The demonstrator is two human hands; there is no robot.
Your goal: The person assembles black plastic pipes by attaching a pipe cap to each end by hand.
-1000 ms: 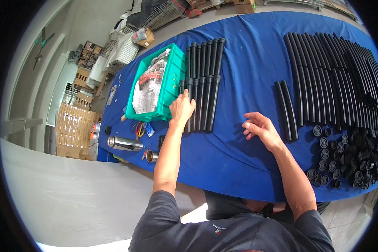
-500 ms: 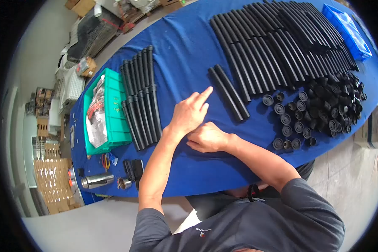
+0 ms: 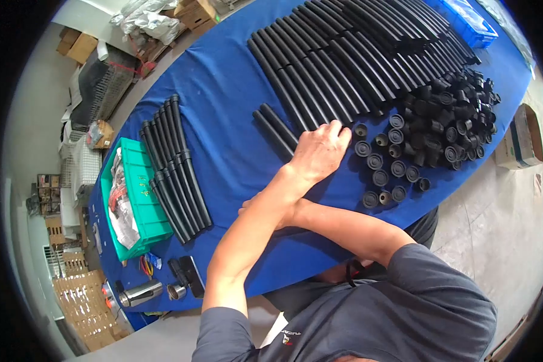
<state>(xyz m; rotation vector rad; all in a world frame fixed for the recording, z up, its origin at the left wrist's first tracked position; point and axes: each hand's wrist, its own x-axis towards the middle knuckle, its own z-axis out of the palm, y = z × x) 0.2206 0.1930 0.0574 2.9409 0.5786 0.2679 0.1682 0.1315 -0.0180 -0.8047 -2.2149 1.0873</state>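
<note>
My left hand (image 3: 321, 152) reaches over the lower ends of two separate black tubes (image 3: 277, 128), its back turned up. Its fingers are bent down and close together beside the caps; whatever they hold, if anything, is hidden. A loose black cap (image 3: 360, 130) lies just right of the fingertips. My left forearm crosses over my right hand (image 3: 247, 207), which is mostly covered, so its fingers cannot be made out. Above the left hand stretch rows of black tubes (image 3: 320, 84), laid side by side. To its right spreads a heap of round black caps (image 3: 437, 130).
Capped black tubes (image 3: 178, 175) lie at the left beside a green crate (image 3: 142, 196). A steel flask (image 3: 140, 294) and a phone (image 3: 192, 274) are near the front edge of the blue-covered table (image 3: 223, 120). A blue crate (image 3: 467, 24) stands far right.
My left hand has gone right, from pointing beside the two tubes to bending over their lower ends near the caps. My right hand has slipped behind my left forearm. The view has turned right.
</note>
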